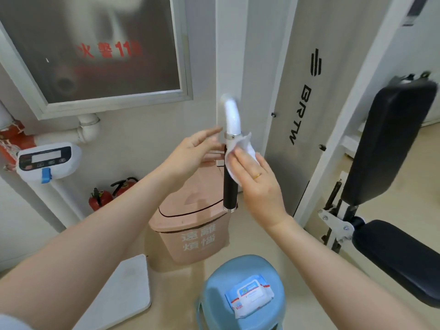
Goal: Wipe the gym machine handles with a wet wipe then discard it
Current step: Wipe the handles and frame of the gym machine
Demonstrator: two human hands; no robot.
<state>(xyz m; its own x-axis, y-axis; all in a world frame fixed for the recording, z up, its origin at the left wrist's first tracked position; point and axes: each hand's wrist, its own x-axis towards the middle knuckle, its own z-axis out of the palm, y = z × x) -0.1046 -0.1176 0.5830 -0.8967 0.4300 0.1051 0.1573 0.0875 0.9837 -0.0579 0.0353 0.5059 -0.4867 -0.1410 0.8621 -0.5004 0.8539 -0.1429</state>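
Observation:
A gym machine handle (230,189) hangs upright at centre, with a black grip below a white curved arm (232,115). My right hand (259,184) presses a white wet wipe (238,151) against the top of the black grip, fingers laid flat over it. My left hand (192,151) is at the grip's left side, fingers spread, holding nothing. A pink lidded bin (190,234) stands on the floor just behind and below the handle.
A blue stool (214,294) carries a pack of wet wipes (250,296) at the bottom centre. The black padded seat and backrest (390,144) fill the right. A white scale (45,160), fire extinguishers (100,198) and a white board (123,291) are on the left.

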